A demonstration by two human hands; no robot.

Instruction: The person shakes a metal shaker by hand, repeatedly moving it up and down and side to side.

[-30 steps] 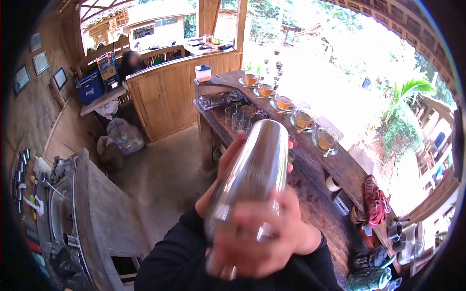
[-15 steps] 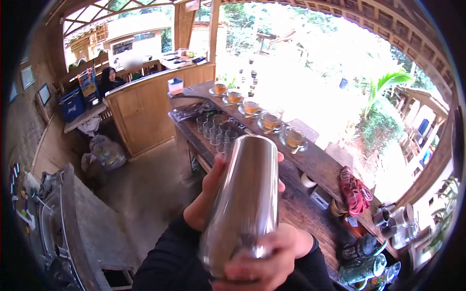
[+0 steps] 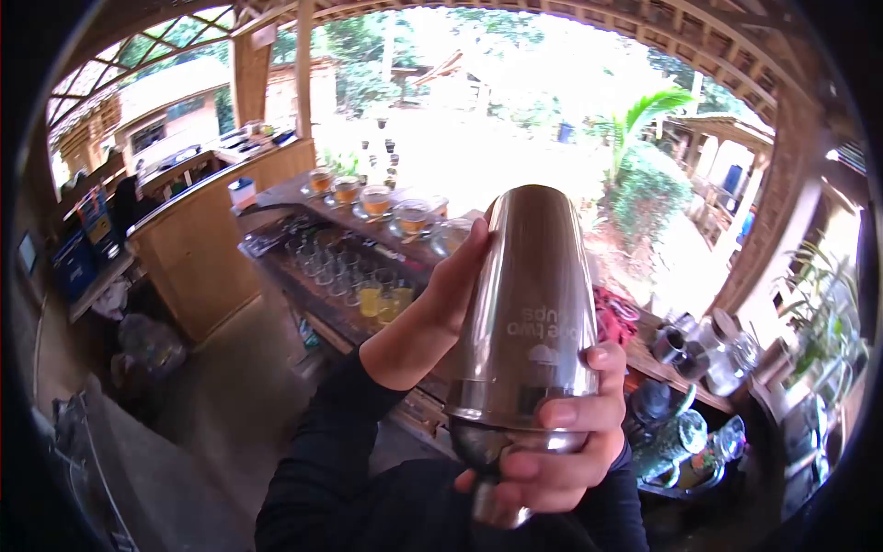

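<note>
A tall steel cocktail shaker stands upright in front of me, raised above the bar, with printed lettering on its side. My left hand presses against its upper left side, palm on the metal. My right hand wraps around the shaker's lower part and base, fingers across the front. Both sleeves are black.
A wooden bar counter runs from the back left to the right. Cups of amber tea on saucers line its top, empty glasses and yellow drinks sit on the lower shelf. Steel jugs and jars stand at right. A wooden booth is at left.
The shaker has swung up and to the right, now more upright. The view has turned right, so the bar and cups have slid left.
</note>
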